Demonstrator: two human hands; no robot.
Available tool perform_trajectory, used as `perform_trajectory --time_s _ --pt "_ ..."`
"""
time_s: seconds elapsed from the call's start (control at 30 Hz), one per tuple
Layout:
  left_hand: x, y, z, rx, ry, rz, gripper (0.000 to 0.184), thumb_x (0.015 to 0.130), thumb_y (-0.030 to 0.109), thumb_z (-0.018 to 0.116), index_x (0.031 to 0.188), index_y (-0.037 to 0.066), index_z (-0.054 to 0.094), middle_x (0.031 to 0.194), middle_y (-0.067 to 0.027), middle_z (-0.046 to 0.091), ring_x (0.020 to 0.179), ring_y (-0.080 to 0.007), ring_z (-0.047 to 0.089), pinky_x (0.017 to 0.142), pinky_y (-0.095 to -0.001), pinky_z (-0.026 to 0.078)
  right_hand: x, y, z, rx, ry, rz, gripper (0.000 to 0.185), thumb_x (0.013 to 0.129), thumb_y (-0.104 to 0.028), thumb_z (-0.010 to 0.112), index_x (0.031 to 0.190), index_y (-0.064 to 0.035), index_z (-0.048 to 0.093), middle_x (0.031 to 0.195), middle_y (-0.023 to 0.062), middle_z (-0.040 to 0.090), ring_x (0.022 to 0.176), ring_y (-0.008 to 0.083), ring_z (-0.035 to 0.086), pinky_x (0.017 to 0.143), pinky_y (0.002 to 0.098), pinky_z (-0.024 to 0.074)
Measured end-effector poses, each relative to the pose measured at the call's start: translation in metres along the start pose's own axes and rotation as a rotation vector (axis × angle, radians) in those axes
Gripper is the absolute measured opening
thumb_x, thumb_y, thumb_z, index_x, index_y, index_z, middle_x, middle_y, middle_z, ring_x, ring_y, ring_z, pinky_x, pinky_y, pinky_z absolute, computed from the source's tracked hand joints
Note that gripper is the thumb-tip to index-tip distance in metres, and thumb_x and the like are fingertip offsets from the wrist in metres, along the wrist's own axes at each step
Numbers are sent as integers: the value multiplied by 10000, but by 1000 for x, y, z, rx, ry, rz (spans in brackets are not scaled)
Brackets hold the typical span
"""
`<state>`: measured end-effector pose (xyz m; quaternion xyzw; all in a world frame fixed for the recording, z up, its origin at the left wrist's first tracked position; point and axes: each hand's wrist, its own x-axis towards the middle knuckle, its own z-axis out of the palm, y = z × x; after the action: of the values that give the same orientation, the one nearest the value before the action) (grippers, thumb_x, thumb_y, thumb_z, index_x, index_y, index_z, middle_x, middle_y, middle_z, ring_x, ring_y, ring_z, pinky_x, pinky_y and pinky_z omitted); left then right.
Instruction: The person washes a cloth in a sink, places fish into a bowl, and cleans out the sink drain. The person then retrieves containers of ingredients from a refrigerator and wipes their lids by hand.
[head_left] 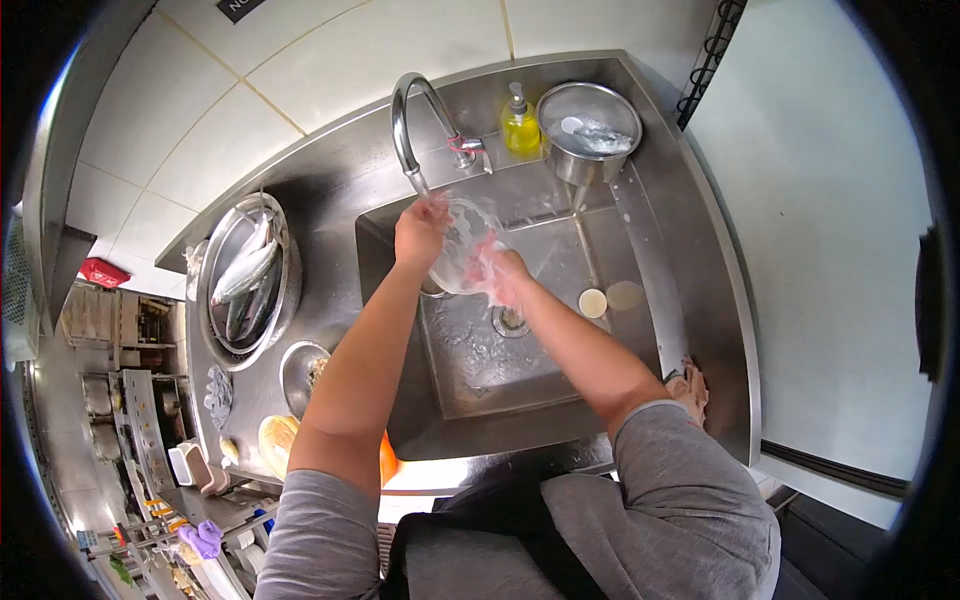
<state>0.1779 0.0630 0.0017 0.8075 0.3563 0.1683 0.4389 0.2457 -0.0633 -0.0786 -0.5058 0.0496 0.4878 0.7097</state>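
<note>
My left hand (pixel 422 230) is closed on the left edge of a clear, round plastic piece (pixel 462 232); I cannot tell whether it is a lid or a shallow bowl. Directly above, the tip of a curved metal faucet (pixel 402 135) points down at it. My right hand (pixel 502 270) is against the lower right of the same piece, its fingers wet and smeared by motion. Both hands are over a steel sink (pixel 470 390), whose bottom is wet around the drain (pixel 511 321). Inside the sink lies a small whitish round cap or cup (pixel 592 303).
Left of the sink stands a metal basin (pixel 292 285) with several whole fish (pixel 246 275), near a small metal bowl (pixel 296 378). Behind are a yellow soap bottle (pixel 520 130) and a steel pot (pixel 575 166) with liquid. A pale panel (pixel 820 220) borders the right side.
</note>
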Motion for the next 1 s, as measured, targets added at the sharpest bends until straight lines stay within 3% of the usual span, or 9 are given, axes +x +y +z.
perform_trajectory --time_s 0.13,0.2,0.27,0.33,0.5,0.6,0.73,0.8,1.0 --pt "10 -12 0 148 -74 3 483 894 409 530 1196 32 532 991 -175 640 843 -275 641 750 -335 480 -16 -2 6 482 -26 26 287 934 -342 495 960 -70 584 852 47 621 734 195 610 645 313 510" --pt "16 -19 15 102 -153 104 576 905 464 474 1272 20 455 1157 -204 572 880 -320 633 790 -359 483 -28 -6 9 191 50 -527 284 939 -300 499 1035 -40 560 941 62 632 789 210 621 700 295 501" --pt "15 -6 19 -236 -270 -49 606 911 469 455 1299 7 406 1158 -204 554 839 -314 629 748 -398 495 -40 2 9 31 9 -706 260 933 -219 500 1113 -36 538 1045 97 625 906 259 612 782 314 481" --pt "4 35 10 -629 -393 -635 524 912 387 486 1241 -18 445 1024 -172 593 777 -272 624 670 -399 506 -57 1 14 -755 -33 -998 303 898 -154 499 1175 -34 519 1181 159 556 1070 318 538 918 394 412" --pt "8 3 2 -790 -186 -466 179 919 74 435 1054 -12 515 965 -144 610 789 -243 622 680 -360 531 -39 -8 26 -1257 -85 -1088 455 853 -138 498 1295 -62 423 1335 196 402 1220 351 400 1023 467 280" --pt "3 -6 -20 -750 -206 -420 173 930 88 434 1045 3 531 971 -128 613 801 -227 625 681 -329 530 -27 -20 38 -1333 -44 -1041 536 853 -186 517 1349 -79 344 1406 144 329 1269 342 348 1031 473 266" --pt "-16 -16 -34 -720 -97 -424 157 933 207 512 926 54 547 831 -46 625 747 -163 625 633 -265 513 -6 -35 53 -1382 148 -1203 503 869 -293 517 1310 -85 392 1356 157 387 1254 322 362 1014 495 276" --pt "-17 -29 -33 -656 -45 -442 237 913 303 550 890 67 554 768 -18 609 695 -131 602 574 -245 477 -9 -60 58 -1379 144 -851 492 865 -315 536 1267 -63 408 1274 147 469 1139 329 475 951 527 331" --pt "-7 -34 3 -464 76 -502 589 861 610 448 1005 52 567 825 -54 585 681 -139 540 565 -268 411 -32 -79 41 -928 1 -938 240 819 -161 609 1005 -14 572 967 162 598 912 337 580 754 404 466"
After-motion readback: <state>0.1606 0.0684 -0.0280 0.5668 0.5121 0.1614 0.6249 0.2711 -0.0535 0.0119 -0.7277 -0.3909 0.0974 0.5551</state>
